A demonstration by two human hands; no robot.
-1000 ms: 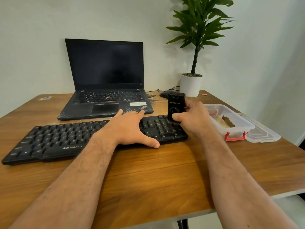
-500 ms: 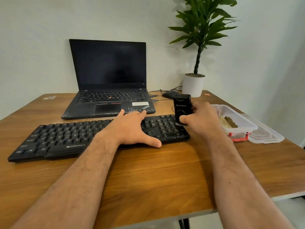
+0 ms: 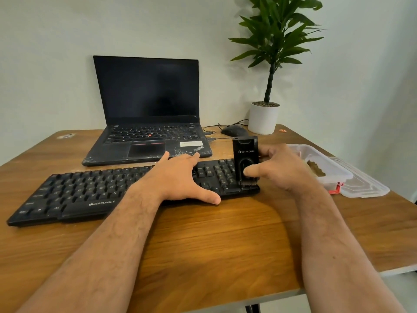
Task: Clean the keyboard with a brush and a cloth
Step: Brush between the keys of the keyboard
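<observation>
A long black keyboard (image 3: 90, 190) lies across the wooden table in front of me. My left hand (image 3: 180, 177) rests flat on its right-of-middle keys, fingers spread, thumb at the front edge. My right hand (image 3: 282, 168) grips an upright black brush (image 3: 246, 154) between thumb and fingers. The brush's bristles touch the keys at the keyboard's right end. A brownish cloth (image 3: 316, 169) lies in a clear plastic box at the right, partly hidden by my right hand.
An open black laptop (image 3: 149, 132) stands behind the keyboard. A black mouse (image 3: 233, 131) with its cable and a potted plant (image 3: 264, 117) sit at the back right. The clear box (image 3: 325, 177) and its lid (image 3: 363, 184) lie near the table's right edge.
My right hand has shifted the brush slightly right and towards me along the keyboard's right end. My left hand stays flat on the keys.
</observation>
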